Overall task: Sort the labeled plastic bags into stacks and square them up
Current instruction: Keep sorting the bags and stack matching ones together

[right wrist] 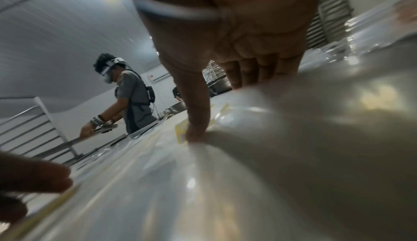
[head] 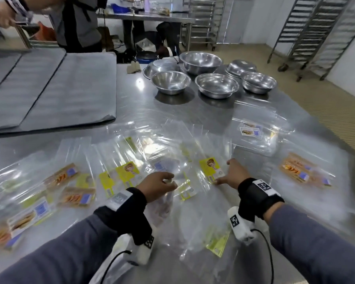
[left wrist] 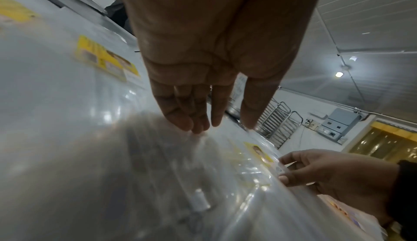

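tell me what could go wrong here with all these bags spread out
1. The clear bags overlap loosely, so the right hand, pressing the yellow-label bag, may drag neighbouring bags along and mix the types.
2. The bag near the table's front edge could slide off the slick steel table.
3. Glare on the plastic hides the edges, so the left hand may take two bags as one.

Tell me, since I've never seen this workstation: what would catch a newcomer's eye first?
Probably the clear plastic bags with yellow and orange labels, spread loosely over the near half of the steel table. The left hand and right hand work among them at the centre. Behind, shiny steel bowls cluster at the far end, with grey trays to their left.
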A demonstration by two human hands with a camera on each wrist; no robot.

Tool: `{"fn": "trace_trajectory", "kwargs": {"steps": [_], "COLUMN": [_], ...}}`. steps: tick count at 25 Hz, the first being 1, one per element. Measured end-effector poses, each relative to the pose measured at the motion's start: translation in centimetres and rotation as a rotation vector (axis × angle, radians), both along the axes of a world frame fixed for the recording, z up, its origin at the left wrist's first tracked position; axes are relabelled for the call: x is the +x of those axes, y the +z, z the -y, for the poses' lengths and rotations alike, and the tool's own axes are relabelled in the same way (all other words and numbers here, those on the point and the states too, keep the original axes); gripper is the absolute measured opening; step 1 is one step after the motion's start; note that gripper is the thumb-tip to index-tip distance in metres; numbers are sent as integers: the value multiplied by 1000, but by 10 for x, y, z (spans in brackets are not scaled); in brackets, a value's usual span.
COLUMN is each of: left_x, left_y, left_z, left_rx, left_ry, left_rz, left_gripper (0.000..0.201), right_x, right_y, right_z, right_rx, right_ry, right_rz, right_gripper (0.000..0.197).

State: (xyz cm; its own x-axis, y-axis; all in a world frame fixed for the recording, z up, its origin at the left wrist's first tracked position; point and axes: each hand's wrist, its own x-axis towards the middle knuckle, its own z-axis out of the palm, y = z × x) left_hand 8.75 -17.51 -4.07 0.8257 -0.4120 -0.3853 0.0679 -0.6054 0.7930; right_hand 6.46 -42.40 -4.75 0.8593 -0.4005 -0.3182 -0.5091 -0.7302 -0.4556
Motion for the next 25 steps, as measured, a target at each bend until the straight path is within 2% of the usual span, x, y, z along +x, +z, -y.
{"fn": "trace_trajectory", "kwargs": {"steps": [2, 4, 5, 6, 8, 10, 12, 13, 15, 18, 22, 25], "left_x": [0, 0, 0, 0, -3, -7, -13, -14, -15, -10, -14, -23], "left_y": [-2, 2, 5, 9, 19, 29, 32, 32, 32, 34, 37, 26], "left_z": [3, 1, 1, 3, 10, 21, 30, 29, 16, -26, -108, -156], "left_rx": [-10, -25, -53, -106, -262, -389, -516, -579, -645, -640, -683, -613], "left_ry": [11, 18, 27, 44, 92, 128, 157, 185, 268, 387, 582, 727], "left_rz": [-9, 12, 16, 0, -103, -237, -329, -344, -326, -226, -127, -63], "left_gripper": [57, 48, 50, 53, 54, 45, 33, 26, 23, 25, 27, 30], "right_x": [3, 3, 2, 1, -5, -13, -18, -20, -19, -13, 3, 21], "right_y": [11, 24, 31, 39, 53, 63, 60, 54, 36, 19, 22, 20], "right_z": [1, -2, -2, -3, -11, -31, -52, -60, -70, -78, -121, -163], "right_rx": [-17, -11, 59, 157, 443, 763, 921, 907, 763, 537, 384, 208], "right_ry": [-44, -93, -127, -163, -221, -232, -203, -174, -136, -51, 192, 312], "right_rz": [64, 233, 332, 416, 544, 564, 485, 421, 322, 323, 266, 135], "right_gripper": [63, 19, 14, 22, 25, 20, 13, 9, 15, 21, 26, 55]}}
